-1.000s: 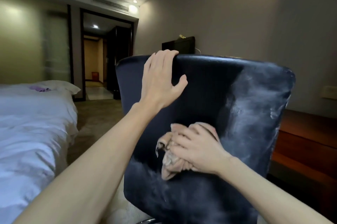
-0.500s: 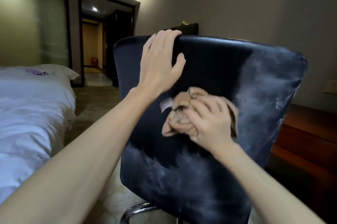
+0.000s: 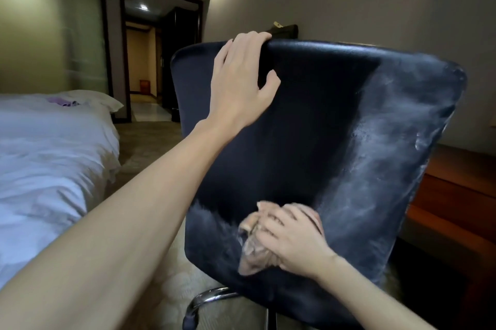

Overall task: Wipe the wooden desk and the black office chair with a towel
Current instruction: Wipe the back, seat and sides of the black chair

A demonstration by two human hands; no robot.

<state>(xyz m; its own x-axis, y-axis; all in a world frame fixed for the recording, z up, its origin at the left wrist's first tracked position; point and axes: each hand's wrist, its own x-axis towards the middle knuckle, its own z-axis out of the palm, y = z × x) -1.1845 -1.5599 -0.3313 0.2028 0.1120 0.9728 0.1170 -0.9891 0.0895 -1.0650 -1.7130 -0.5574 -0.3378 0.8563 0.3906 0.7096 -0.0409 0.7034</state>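
The back of the black office chair (image 3: 308, 125) fills the middle of the view. White dust covers its right side and lower left, while the centre is dark. My left hand (image 3: 241, 82) holds the top edge of the backrest, fingers hooked over it. My right hand (image 3: 290, 238) grips a bunched beige towel (image 3: 252, 257) and presses it against the lower part of the backrest. The wooden desk (image 3: 456, 195) stands behind the chair on the right, mostly hidden by it.
A bed (image 3: 48, 163) with white sheets lies on the left. An open doorway (image 3: 150, 61) leads to a hallway at the back. The chair's chrome base (image 3: 206, 300) shows at the bottom. A dark object (image 3: 284, 30) sits behind the chair top.
My right hand swept the towel up the backrest, then down to its lower part. The left hand stayed on the top edge. The view shifted slightly.
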